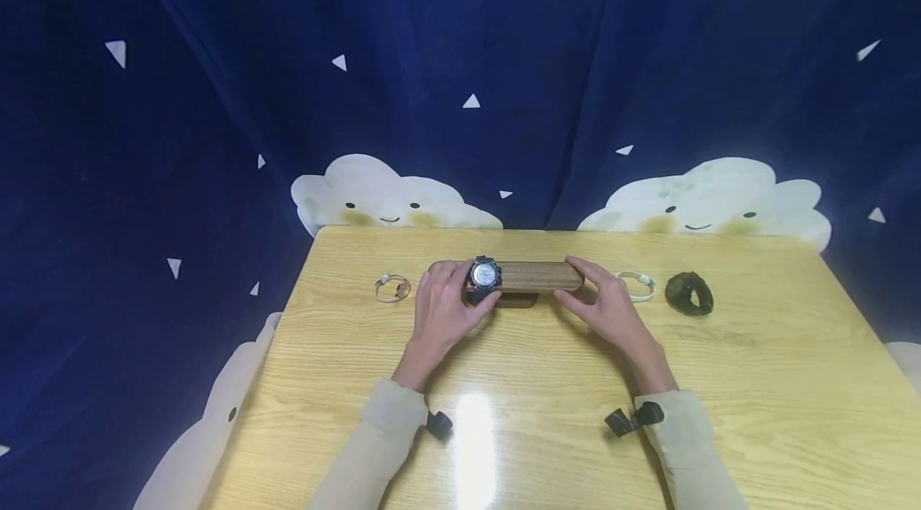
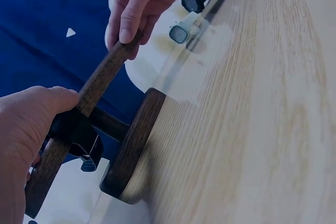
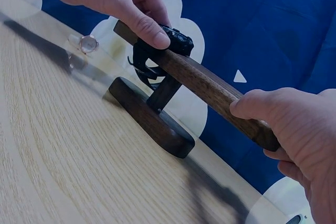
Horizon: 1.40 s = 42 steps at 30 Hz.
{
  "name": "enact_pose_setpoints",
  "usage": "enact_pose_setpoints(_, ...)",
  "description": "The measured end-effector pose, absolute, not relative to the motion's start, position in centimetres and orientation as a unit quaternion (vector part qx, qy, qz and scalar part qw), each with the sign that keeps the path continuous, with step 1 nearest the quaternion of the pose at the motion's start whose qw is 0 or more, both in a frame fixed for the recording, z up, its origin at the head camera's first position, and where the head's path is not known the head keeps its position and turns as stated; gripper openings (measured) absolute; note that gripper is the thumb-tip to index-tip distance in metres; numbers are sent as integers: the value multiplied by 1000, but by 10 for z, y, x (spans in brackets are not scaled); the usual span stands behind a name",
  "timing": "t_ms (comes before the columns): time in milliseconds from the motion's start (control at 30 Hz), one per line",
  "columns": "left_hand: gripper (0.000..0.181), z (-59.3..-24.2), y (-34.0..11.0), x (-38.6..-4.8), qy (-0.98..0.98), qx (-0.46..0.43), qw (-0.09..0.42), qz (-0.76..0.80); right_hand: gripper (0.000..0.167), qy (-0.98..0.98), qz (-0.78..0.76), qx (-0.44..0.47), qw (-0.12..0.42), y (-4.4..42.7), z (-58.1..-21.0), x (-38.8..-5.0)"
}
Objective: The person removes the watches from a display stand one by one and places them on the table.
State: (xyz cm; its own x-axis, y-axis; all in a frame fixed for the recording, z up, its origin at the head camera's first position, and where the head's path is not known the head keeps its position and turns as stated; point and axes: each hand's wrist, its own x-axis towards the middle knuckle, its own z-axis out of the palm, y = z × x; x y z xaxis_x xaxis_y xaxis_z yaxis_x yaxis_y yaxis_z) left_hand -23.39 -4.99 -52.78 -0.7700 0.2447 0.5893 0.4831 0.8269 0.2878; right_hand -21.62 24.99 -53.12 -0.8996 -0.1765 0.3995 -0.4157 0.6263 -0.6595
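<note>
A dark wooden T-shaped watch stand (image 1: 540, 276) stands on the table, its base (image 3: 152, 121) flat on the wood. A black digital watch (image 1: 484, 275) is around the crossbar, left of its middle, with its strap hanging loose below in the right wrist view. My left hand (image 1: 442, 304) holds this watch against the bar, thumb in front and fingers behind. With thumb and fingers, my right hand (image 1: 608, 312) grips the bar's right end. The left hand's fingertips are partly hidden behind the bar.
A white-strapped watch (image 1: 392, 288) with a round face (image 3: 88, 44) lies left of the stand. Past the right hand lie a pale watch (image 1: 640, 284) with a squarish face and a black watch (image 1: 689, 294). A dark blue curtain (image 1: 532, 78) hangs behind the table (image 1: 547, 406).
</note>
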Motion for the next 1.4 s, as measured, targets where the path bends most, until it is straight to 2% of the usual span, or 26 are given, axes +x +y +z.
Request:
enact_pose_setpoints(700,67,-530,-55,-233,-908,-197,274,-247,62,-890,391,172,157,250,-533,-218)
enact_pose_setpoints(1400,68,-530,-65,-232,-910,-189,278,-241,64,-891,399,163,142,250,-532,-216)
